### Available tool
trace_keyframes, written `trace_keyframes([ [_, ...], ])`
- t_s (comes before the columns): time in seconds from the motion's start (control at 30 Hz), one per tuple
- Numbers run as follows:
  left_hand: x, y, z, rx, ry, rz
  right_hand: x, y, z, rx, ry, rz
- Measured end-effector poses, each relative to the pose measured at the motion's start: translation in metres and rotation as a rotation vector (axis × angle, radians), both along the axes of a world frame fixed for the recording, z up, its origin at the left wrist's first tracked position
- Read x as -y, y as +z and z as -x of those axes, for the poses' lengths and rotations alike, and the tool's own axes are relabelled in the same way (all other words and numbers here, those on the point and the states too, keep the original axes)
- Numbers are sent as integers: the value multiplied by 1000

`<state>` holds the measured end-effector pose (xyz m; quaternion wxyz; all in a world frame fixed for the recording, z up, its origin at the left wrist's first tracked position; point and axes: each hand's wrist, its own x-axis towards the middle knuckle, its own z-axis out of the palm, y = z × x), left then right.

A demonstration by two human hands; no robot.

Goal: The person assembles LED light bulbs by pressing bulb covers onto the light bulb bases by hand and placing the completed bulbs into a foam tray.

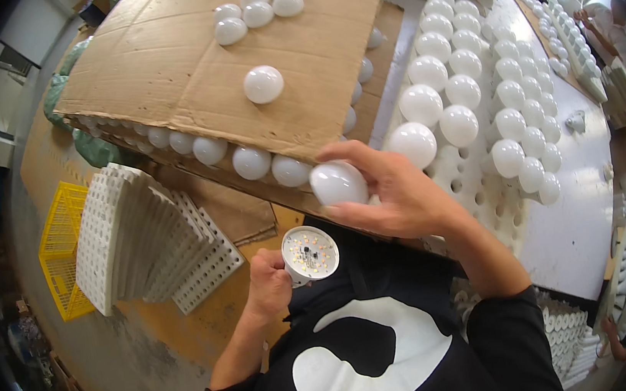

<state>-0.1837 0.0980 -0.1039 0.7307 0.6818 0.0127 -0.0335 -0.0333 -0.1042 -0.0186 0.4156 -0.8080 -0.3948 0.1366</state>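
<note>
My left hand (267, 284) is closed round an LED bulb base (310, 253), whose round board with small yellow LEDs and dark parts faces up. Between the thumb and fingers of my right hand (390, 190) is a white bulb cover (337, 183), a smooth rounded dome. The cover is above and to the right of the base, apart from it, close to the edge of a cardboard sheet (159, 66). On that sheet lie a single white cover (263, 84) and a group of several more (257, 13). A row of white covers (252, 162) shows under the sheet's near edge.
Right of the cardboard, white foam trays (474, 185) hold rows of white bulbs (412, 145) on a pale table (573, 243). Perforated white trays (129, 239) are stacked at the left beside a yellow plastic crate (64, 251). Other people (610, 26) are at the far right.
</note>
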Motion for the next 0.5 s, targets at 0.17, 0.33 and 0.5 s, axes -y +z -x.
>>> trace_keyframes([
  [0.17, 27, 8, -23, 20, -158, -91, 86, -51, 54, -1216, -162, -728],
  [0.33, 59, 12, -35, -4, -291, -320, 112, -83, 94, -1334, -276, -976],
  [0.5, 81, 17, -41, -8, -367, -370, 121, -95, 110, -1283, -325, -997],
])
